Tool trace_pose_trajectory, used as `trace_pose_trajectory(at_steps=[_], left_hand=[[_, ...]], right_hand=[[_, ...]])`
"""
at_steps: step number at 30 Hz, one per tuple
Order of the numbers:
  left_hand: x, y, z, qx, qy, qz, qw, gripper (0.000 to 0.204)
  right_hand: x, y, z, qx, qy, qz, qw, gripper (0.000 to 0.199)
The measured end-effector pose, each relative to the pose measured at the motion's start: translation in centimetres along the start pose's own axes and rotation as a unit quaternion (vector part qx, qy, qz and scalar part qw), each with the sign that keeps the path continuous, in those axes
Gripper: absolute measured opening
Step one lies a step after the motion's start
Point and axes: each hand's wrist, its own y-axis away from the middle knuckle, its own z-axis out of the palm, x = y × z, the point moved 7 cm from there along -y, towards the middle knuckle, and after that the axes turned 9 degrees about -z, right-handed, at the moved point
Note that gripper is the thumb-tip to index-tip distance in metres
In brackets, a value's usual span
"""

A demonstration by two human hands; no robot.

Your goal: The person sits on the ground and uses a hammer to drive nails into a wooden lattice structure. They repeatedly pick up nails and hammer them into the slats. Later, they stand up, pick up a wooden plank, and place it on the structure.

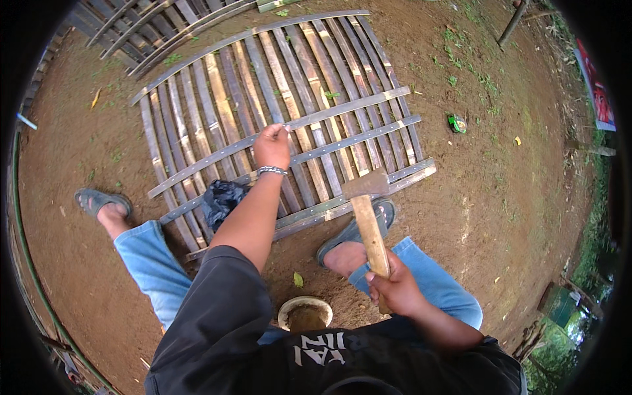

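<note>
A person crouches on bare brown earth over a flat panel of weathered bamboo slats (217, 92), nailed under long cross strips that run from its left edge to its right. The left hand (272, 146), a beaded bracelet (272, 171) on its wrist, is pinched narrow with its fingertips on the upper of the middle cross strips (368, 104), near the panel's centre; whether anything small sits between the fingers cannot be told. The right hand (395, 287) is wrapped tight around the pale wooden handle of a hammer (368, 224), held upright so that its dark head hangs above the panel's near edge, just beside a grey sandal (359, 230) on the right foot. A crumpled black plastic bag (221, 199) lies on the slats at the near left corner. A round white bowl (304, 313) rests on the earth between the knees. A second slat panel (151, 26) lies beyond the far left corner.
</note>
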Motion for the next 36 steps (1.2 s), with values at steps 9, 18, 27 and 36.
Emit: trace_pose_trajectory(at_steps=[9,18,27,36], left_hand=[[-0.5,-1.6,-0.7,0.068,-0.151,0.149,0.975,0.018],[0.6,-2.2,2.5,0.073,-0.213,0.188,0.956,0.010],[0.2,-1.9,3.0,0.093,-0.219,0.225,0.945,0.007],[0.8,-1.7,3.5,0.101,-0.227,0.265,0.932,0.004]], right_hand=[[0.7,-1.0,1.0,0.004,-0.016,0.050,0.999,0.053],[-0.2,-1.6,1.3,0.019,-0.011,0.084,0.996,0.052],[0.8,-2.0,0.6,0.027,-0.027,0.092,0.995,0.053],[0.5,-2.1,0.3,0.028,0.008,0.078,0.997,0.053]])
